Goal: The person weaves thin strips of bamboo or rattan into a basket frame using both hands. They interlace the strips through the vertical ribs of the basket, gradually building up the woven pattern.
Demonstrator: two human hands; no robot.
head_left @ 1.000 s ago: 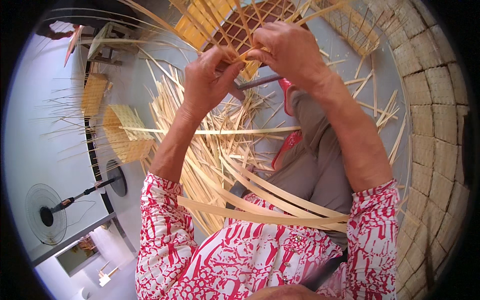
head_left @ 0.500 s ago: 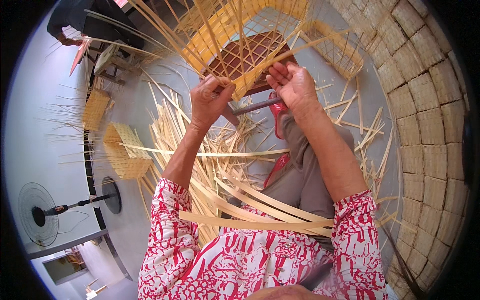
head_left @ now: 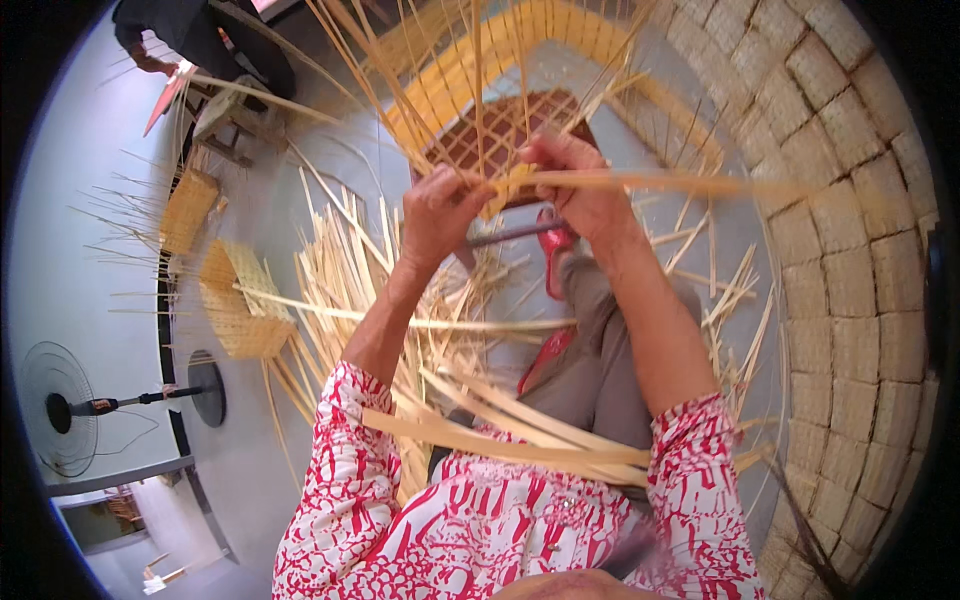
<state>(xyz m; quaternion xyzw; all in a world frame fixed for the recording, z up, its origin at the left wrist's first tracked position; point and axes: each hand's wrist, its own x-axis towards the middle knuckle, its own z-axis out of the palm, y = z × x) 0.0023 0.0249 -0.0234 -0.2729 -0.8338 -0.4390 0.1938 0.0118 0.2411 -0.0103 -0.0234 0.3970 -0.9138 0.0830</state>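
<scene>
An openwork bamboo basket (head_left: 500, 118) with long upright strips stands in front of me. My left hand (head_left: 440, 212) pinches its near woven edge between thumb and fingers. Close beside it, my right hand (head_left: 582, 190) is closed on a flat bamboo strip (head_left: 670, 181), whose free length runs off to the right and blurs. Behind the lattice shows a reddish-brown board (head_left: 590, 118). A dark rod (head_left: 515, 235) lies just below my hands. Several loose strips (head_left: 510, 450) rest across my lap.
Cut bamboo strips (head_left: 345, 255) litter the floor to the left. Two woven pieces (head_left: 240, 300) and a standing fan (head_left: 68, 410) are farther left. Stacked pale woven blocks (head_left: 850, 290) line the right. A co-worker (head_left: 225, 45) bends at the far left near a wooden stool (head_left: 228, 120).
My right hand has gone from loosely open to closed on the strip. That strip has swung down from slanting up-right to nearly level. My left hand keeps its pinch at the basket's edge.
</scene>
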